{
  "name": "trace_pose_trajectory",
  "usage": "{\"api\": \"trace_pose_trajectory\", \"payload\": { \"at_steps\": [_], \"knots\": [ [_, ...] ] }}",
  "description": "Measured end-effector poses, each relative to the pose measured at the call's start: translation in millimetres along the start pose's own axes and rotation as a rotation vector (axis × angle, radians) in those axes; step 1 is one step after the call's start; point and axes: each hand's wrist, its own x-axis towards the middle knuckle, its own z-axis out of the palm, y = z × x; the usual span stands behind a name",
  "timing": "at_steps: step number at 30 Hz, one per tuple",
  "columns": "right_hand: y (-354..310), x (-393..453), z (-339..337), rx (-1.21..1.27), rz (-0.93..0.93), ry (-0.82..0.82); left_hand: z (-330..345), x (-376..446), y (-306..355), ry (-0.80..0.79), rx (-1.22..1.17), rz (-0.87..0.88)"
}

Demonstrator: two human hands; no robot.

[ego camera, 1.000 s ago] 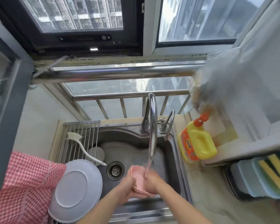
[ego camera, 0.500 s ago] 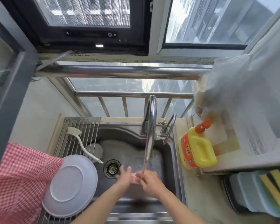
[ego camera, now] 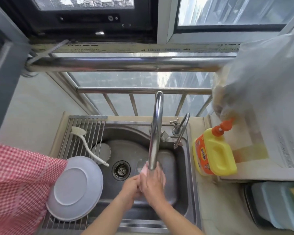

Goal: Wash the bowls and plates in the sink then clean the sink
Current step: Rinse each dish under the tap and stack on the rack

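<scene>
Under the faucet [ego camera: 155, 133] my two hands meet over the sink [ego camera: 182, 197]. My left hand [ego camera: 130, 187] is curled round a small pink bowl [ego camera: 143, 170], of which only a sliver shows at the fingertips. My right hand [ego camera: 154, 181] lies across the bowl with its fingers fairly straight, hiding most of it. Water runs from the spout onto both hands. A pale grey plate [ego camera: 75, 189] lies upside down on the roll-up rack [ego camera: 81, 126] at the left. A small round dish [ego camera: 103, 150] sits in the sink beside the rack.
A white dish brush [ego camera: 85, 143] lies on the rack. The drain strainer [ego camera: 121, 170] is left of my hands. A yellow detergent bottle [ego camera: 214, 153] stands on the right counter. A red checked cloth [ego camera: 15, 184] hangs at left. Blue containers [ego camera: 278, 206] sit at right.
The pink bowl, held up on edge a second ago, has sunk down between my hands. My right hand now covers it, closer under the spout.
</scene>
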Motion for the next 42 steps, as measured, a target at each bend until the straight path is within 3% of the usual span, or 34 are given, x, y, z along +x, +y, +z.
{"api": "trace_pose_trajectory", "payload": {
  "at_steps": [2,4,7,10,16,21,26,28,32,37,42],
  "knots": [
    [8.1,-7.2,9.8,-0.065,-0.149,-0.038,0.4,-0.4,-2.4,0.083,-0.069,-0.053],
    [11.2,-2.1,9.7,-0.048,-0.138,-0.045,0.1,-0.8,-6.7,0.078,-0.076,-0.038],
    [7.2,22.2,4.2,0.118,0.212,0.027,2.6,-6.4,-11.7,0.016,0.054,0.018],
    [6.7,42.4,-2.3,0.159,0.493,-0.034,3.3,-4.2,-17.0,0.012,0.135,0.049],
    [3.2,17.0,7.8,0.005,0.238,-0.068,3.3,3.3,-14.8,0.095,0.011,0.032],
    [20.5,44.0,-5.0,0.208,0.502,0.038,6.3,-5.8,-24.1,0.046,0.099,0.091],
    [5.9,26.4,-1.8,0.146,0.311,-0.068,4.1,-0.9,-13.6,0.105,0.039,0.076],
    [14.7,32.7,-2.7,0.15,0.366,-0.1,1.7,-2.8,-14.0,0.086,0.09,0.094],
    [16.4,52.1,-7.7,0.24,0.583,-0.008,4.2,-6.0,-21.4,0.056,0.097,0.125],
    [-2.7,27.4,-3.8,0.185,0.323,0.012,11.4,-8.9,-15.2,0.094,-0.031,0.173],
    [8.0,46.5,-8.0,0.454,0.707,0.023,9.4,-13.9,-28.3,0.017,-0.023,0.152]
  ]
}}
